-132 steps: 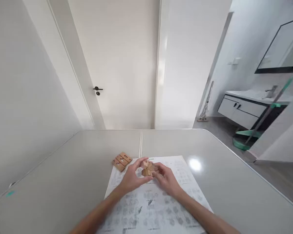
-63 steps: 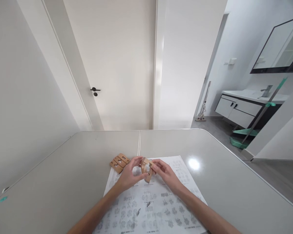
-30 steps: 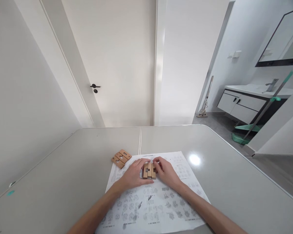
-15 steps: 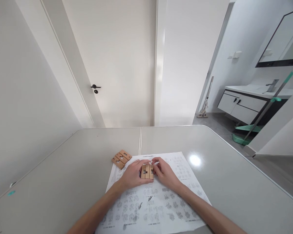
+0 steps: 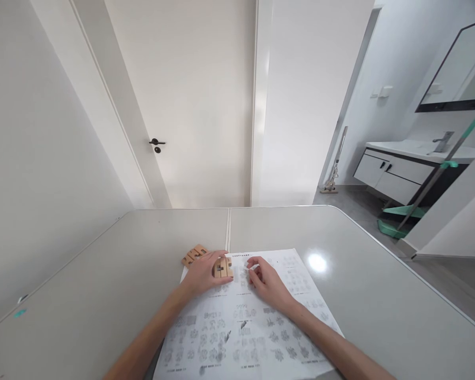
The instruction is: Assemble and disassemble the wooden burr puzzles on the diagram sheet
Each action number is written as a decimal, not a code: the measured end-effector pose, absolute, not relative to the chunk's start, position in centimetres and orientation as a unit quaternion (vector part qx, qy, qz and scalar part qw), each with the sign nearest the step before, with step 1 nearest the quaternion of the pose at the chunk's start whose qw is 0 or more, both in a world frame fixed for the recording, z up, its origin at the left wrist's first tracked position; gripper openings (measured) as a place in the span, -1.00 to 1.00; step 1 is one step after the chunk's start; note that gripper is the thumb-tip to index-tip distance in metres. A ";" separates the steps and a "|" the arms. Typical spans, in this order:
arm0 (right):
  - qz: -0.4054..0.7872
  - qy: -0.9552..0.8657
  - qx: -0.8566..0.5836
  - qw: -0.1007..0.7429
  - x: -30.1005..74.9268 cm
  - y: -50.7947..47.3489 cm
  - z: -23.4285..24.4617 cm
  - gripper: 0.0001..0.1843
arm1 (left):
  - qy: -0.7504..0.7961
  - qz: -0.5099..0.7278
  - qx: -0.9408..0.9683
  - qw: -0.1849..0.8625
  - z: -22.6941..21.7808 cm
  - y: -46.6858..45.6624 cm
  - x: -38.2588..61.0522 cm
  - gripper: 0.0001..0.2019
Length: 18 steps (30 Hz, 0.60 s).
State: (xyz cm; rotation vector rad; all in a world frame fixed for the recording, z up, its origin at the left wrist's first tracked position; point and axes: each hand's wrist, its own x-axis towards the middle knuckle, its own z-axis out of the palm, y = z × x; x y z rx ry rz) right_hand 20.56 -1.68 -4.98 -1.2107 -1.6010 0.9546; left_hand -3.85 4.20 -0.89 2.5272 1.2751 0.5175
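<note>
My left hand [image 5: 201, 274] is closed around a small set of notched wooden puzzle pieces [image 5: 223, 268], standing side by side with cutouts in them. Thumb and fingers grip the set from both ends. Behind that hand lies a second group of notched wooden pieces [image 5: 193, 254], partly hidden by my fingers. My right hand [image 5: 268, 285] rests over the printed sheet [image 5: 245, 338], apart from the pieces, its fingers loosely bent with a gap between thumb and forefinger. Nothing shows in it. Small grey diagrams cover the sheet.
The sheet lies on a glossy grey table [image 5: 91, 274] with a seam down its middle. A closed door [image 5: 198, 105] stands beyond the far edge. At right are a washbasin cabinet [image 5: 396, 171], a mop [image 5: 334, 166] and a green dustpan [image 5: 391, 229] on the floor.
My left hand has moved left and slightly away from me with the wooden pieces, toward the second group. My right hand has come off the pieces and stays nearly in place.
</note>
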 end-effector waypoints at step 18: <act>0.379 -0.650 -0.496 0.434 20.5 -1.8 -5.0 -0.80 | 0.355 0.146 0.923 0.027 0.9 4.3 -6.1 -0.63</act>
